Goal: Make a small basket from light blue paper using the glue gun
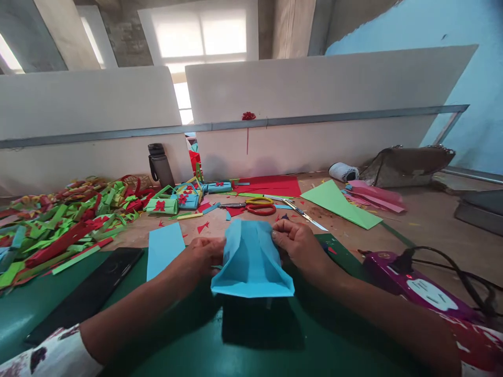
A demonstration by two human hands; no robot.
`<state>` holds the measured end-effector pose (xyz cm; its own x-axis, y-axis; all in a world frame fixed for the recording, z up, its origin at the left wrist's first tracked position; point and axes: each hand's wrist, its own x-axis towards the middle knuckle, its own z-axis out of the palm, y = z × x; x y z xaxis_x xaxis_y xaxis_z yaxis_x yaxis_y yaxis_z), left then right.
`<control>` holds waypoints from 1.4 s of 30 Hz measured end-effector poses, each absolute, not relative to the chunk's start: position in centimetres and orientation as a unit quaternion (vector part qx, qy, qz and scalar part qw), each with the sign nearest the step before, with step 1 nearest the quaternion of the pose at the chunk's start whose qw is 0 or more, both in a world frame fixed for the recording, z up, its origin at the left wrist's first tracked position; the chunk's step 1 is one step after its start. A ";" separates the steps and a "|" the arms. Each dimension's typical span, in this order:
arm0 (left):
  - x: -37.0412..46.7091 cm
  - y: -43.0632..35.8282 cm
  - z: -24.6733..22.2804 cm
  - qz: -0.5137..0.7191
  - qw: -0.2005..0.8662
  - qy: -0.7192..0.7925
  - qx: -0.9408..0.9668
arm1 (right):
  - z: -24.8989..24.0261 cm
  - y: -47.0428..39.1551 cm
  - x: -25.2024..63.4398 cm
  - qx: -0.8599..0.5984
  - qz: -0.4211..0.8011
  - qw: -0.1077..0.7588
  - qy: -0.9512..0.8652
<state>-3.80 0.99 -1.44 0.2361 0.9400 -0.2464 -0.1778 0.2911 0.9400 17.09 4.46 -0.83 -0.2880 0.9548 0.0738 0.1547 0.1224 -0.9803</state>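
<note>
A folded light-blue paper bag (251, 262) is held up over the green mat, its wide flared end facing me. My left hand (208, 256) grips its left side, the fingers partly hidden by the paper. On the opposite side, my right hand (296, 243) pinches the upper right edge between thumb and fingers. A flat light-blue paper piece (165, 246) lies beside my left forearm. Beyond the bag rest scissors (259, 208) with red and yellow handles and a craft knife (302, 212).
A phone (86, 293) lies at left, near a heap of coloured paper strips (66, 225). Small finished paper bags (186, 199) and a dark bottle (160, 165) stand behind. Green paper (341, 204), a thread spool (343, 172) and a corded purple power strip (416, 283) are at right.
</note>
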 end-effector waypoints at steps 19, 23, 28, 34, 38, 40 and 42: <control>-4.2 0.5 -3.0 0.389 0.671 0.458 0.434 | 0.0 4.7 20.0 -0.438 0.121 0.168 -0.875; -3.9 0.4 -2.7 0.377 0.649 0.483 0.451 | 1.2 4.1 20.1 -0.439 0.104 0.230 -0.862; -3.8 0.3 -1.9 0.305 0.555 0.566 0.527 | 0.7 2.9 19.1 -0.392 0.129 0.283 -0.866; -4.8 0.0 -2.3 0.258 0.273 0.613 0.695 | -0.9 2.7 18.9 -0.392 0.128 0.233 -0.881; -5.4 -0.3 -3.9 0.241 0.149 0.580 0.764 | -0.9 4.1 20.3 -0.415 0.068 0.225 -0.879; -5.7 -0.3 -4.7 0.265 0.104 0.532 0.798 | -1.0 5.0 21.3 -0.433 -0.038 0.195 -0.879; -6.0 -0.3 -5.2 0.296 0.087 0.467 0.829 | -1.3 5.7 22.2 -0.472 -0.146 0.122 -0.861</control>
<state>-5.97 -0.30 -5.22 0.3883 0.8259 0.4088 0.7227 -0.5481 0.4209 22.16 5.72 -1.25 -0.5253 0.7769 0.3471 0.8478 0.5126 0.1359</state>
